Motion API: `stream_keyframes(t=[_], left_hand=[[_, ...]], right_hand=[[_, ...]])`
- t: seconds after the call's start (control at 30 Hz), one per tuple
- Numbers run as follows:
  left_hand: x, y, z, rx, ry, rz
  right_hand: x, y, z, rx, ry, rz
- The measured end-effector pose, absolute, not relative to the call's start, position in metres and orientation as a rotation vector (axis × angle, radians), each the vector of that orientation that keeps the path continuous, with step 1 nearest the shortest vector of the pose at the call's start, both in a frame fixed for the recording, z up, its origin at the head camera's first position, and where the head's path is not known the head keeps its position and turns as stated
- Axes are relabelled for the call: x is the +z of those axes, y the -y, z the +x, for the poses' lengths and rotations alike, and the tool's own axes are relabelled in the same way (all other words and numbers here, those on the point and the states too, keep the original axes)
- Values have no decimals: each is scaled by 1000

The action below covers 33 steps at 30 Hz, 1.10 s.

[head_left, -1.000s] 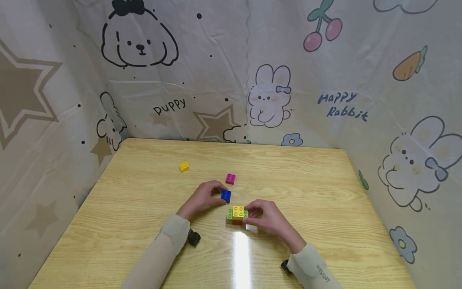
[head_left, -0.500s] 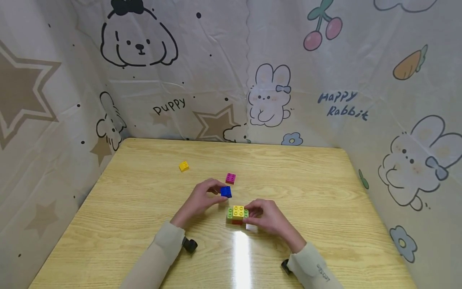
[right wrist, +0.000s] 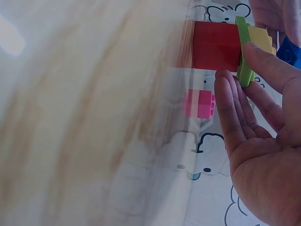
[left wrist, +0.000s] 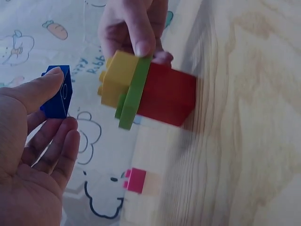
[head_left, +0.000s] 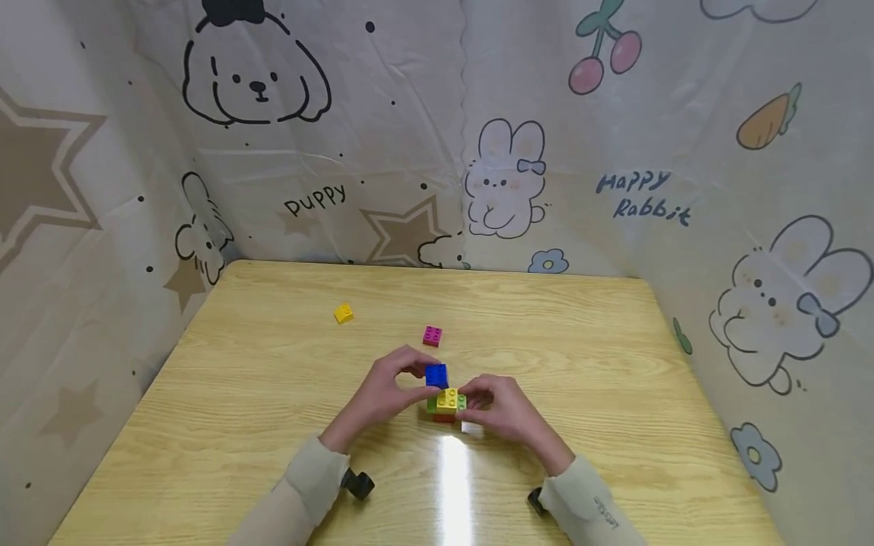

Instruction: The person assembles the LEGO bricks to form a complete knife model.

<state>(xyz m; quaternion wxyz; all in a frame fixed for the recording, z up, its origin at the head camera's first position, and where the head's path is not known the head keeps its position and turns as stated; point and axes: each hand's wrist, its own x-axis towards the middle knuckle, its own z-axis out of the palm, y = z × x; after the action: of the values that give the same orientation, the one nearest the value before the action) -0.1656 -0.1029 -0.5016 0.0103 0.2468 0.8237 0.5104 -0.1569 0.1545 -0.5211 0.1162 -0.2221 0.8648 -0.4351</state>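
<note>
Between thumb and fingers, the left hand (head_left: pixel 386 388) pinches a blue brick (head_left: pixel 436 375) above a small stack. In the left wrist view the blue brick (left wrist: pixel 58 92) hangs apart from the yellow brick (left wrist: pixel 117 78). That stack has a red block (right wrist: pixel 216 45) at the bottom, a thin green plate (right wrist: pixel 244 52) across it and the yellow brick (head_left: pixel 447 400) on top. The right hand (head_left: pixel 504 407) holds the stack at the right end of the green plate, thumb and fingers on it.
Behind the hands lies a pink brick (head_left: pixel 432 336) on the wooden table (head_left: pixel 560 326). Farther back and left is a small yellow-orange brick (head_left: pixel 344 313). A white piece (head_left: pixel 471 427) shows just below the right hand. A printed curtain (head_left: pixel 396 136) borders the table.
The left hand has lifted the blue brick off the table and brought it rightward and nearer, over the stack. The right hand keeps its hold; the head view has shifted slightly.
</note>
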Motion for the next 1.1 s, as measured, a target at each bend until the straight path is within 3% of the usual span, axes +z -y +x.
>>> stream_keyframes(t=[1.1], left_hand=[[-515, 88, -156, 1458, -2594, 910]], right_hand=[[-523, -156, -157, -1317, -2538, -691]])
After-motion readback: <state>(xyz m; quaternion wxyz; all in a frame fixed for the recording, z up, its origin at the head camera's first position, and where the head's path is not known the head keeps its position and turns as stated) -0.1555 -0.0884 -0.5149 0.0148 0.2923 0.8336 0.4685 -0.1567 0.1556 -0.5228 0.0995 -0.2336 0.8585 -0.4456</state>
